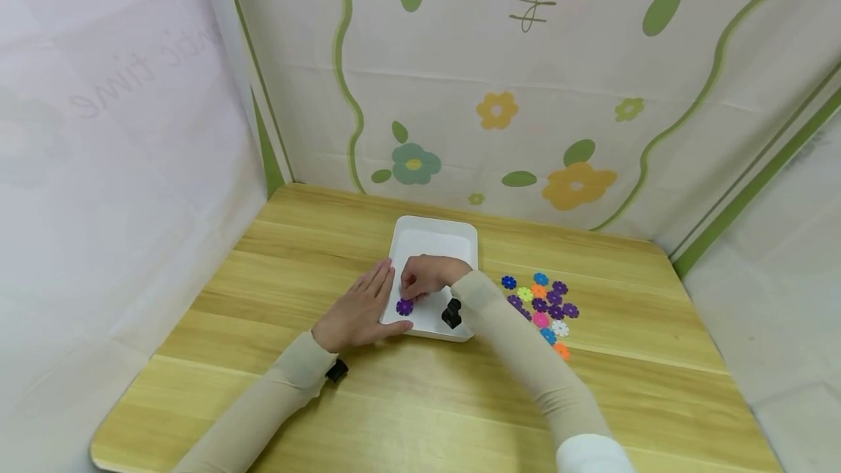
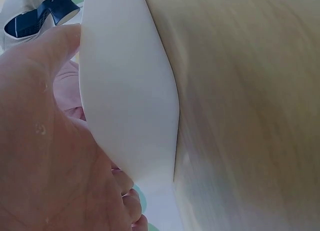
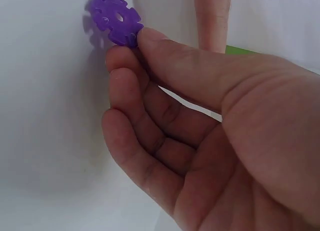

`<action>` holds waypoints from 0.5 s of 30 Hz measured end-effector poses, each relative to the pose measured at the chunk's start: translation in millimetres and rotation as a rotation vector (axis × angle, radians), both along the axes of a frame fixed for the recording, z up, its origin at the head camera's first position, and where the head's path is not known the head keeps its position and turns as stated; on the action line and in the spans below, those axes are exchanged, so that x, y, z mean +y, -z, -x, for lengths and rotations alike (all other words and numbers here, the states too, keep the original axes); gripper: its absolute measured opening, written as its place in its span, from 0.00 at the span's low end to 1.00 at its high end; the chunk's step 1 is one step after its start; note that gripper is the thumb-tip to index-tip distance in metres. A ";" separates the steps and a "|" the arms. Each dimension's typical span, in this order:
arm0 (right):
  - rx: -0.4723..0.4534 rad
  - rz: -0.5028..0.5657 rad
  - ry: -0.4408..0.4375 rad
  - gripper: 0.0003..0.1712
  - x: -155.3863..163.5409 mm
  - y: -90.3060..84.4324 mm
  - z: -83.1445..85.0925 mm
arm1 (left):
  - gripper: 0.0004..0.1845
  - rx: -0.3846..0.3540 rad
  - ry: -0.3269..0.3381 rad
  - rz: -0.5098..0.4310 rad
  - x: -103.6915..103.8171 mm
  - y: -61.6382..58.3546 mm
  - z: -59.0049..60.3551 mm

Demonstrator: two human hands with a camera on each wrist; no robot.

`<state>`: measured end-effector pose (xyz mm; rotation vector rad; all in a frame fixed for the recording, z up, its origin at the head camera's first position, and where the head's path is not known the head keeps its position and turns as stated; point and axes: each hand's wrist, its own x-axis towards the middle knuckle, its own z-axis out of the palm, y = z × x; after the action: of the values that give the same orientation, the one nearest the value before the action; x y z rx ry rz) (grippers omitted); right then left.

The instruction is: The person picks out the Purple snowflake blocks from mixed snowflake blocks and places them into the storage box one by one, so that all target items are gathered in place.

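Observation:
Between thumb and forefinger, my right hand point(image 1: 428, 275) pinches a purple snowflake disc point(image 3: 116, 18) by its edge. The disc is notched all round with a hole in its middle, and it is close over the floor of a white tray point(image 1: 436, 232), near the tray's front left corner. My left hand point(image 1: 358, 312) rests against the tray's left and front rim, fingers straight and thumb along the front edge. In the left wrist view the thumb and palm lie along the tray's outer wall point(image 2: 125, 91).
Several loose snowflake discs point(image 1: 540, 305) in purple, blue, orange, pink, white and yellow lie on the wooden table point(image 1: 276, 268) right of the tray, partly behind my right sleeve. Printed cloth walls point(image 1: 447, 57) enclose the table at the back and sides.

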<state>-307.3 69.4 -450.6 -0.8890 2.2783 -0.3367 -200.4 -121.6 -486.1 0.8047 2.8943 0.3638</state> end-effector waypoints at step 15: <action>0.106 -0.014 -0.017 0.03 17.7 -10.1 -8.1 | 0.59 -0.004 0.004 -0.004 -0.5 -2.4 -2.0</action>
<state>-299.1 87.1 -440.5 -0.9393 2.3652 -0.2717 -198.4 -122.0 -483.7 0.8090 2.8890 0.3703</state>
